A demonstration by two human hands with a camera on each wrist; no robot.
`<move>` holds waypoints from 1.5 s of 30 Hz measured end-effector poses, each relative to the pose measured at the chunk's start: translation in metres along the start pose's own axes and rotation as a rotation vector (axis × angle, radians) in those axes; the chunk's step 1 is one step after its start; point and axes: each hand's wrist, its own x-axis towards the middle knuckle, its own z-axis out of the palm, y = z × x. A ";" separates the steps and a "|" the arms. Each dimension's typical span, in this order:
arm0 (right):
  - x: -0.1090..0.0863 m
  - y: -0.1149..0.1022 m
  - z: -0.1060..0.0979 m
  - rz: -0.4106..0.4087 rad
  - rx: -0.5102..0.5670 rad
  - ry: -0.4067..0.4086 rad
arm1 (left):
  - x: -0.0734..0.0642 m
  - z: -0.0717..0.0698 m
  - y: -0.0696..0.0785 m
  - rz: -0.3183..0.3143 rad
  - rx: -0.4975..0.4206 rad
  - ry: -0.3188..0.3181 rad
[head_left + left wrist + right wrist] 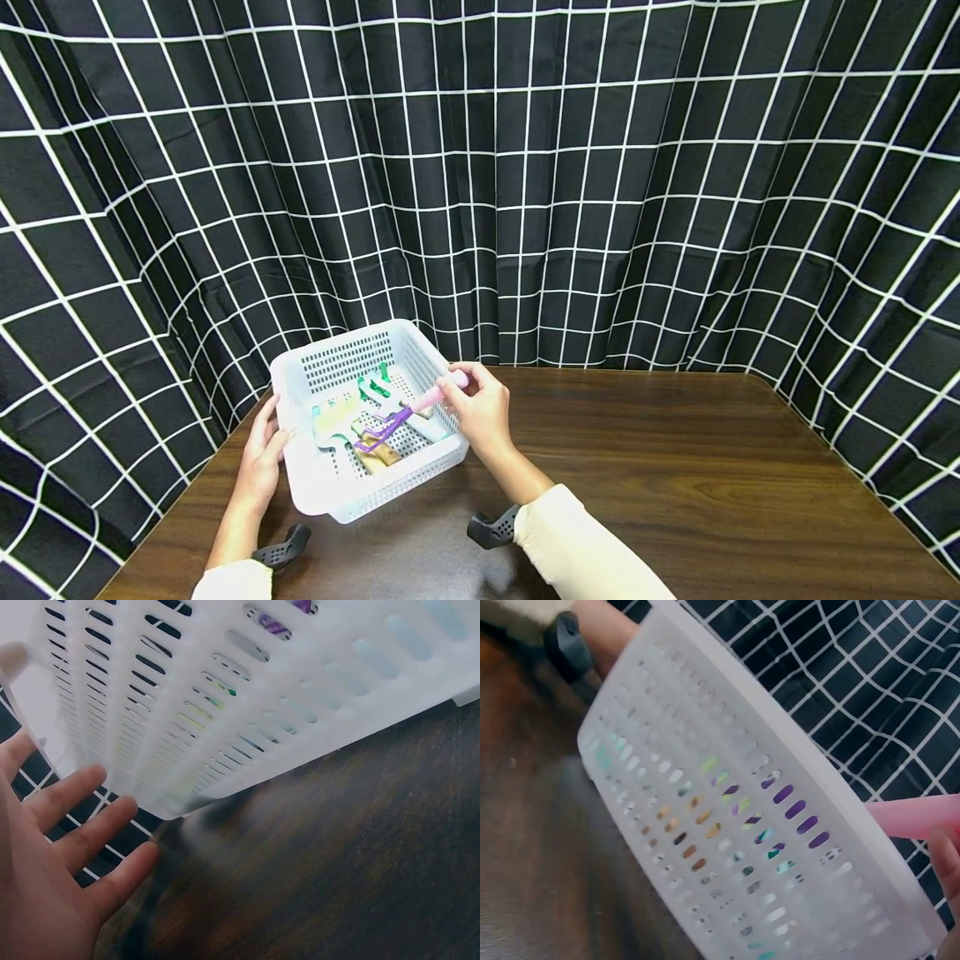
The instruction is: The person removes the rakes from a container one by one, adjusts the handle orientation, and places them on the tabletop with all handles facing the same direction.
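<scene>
A white slotted plastic basket (411, 478) stands tilted above the left part of the table. My left hand (261, 457) grips its left rim, with the thumb over the edge; in the left wrist view that hand's (71, 859) fingers spread along the outside. Over the basket's right side, my right hand (482, 410) pinches the pink handle of a purple pronged tool (390, 427), whose prongs point down into the basket. Inside lie green pieces (377, 388), a pale yellow-green item (337, 418) and tan-brown pieces (384, 452). In the right wrist view the pink handle (907, 816) crosses the rim.
A dark brown wooden table (660, 467) extends to the right of the basket. Black curtains with a white grid (570, 208) hang behind and on both sides. Black wrist mounts (493, 528) sit on both forearms.
</scene>
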 end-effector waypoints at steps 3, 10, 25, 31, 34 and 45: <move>-0.010 -0.017 -0.011 0.025 0.066 0.005 | 0.000 0.000 0.000 -0.001 -0.011 0.000; -0.024 -0.015 -0.035 0.141 0.245 -0.054 | -0.002 -0.002 -0.001 0.017 -0.026 -0.004; -0.023 0.011 -0.071 0.033 0.331 -0.014 | -0.001 -0.002 0.000 -0.024 0.012 -0.011; -0.017 0.003 -0.087 0.150 0.323 0.017 | -0.001 -0.003 -0.002 -0.027 0.010 -0.021; -0.016 0.007 -0.094 0.160 0.339 0.035 | -0.001 -0.002 -0.002 -0.018 0.005 -0.021; -0.017 0.011 -0.112 0.241 0.396 0.096 | -0.002 -0.004 -0.002 -0.025 0.041 -0.018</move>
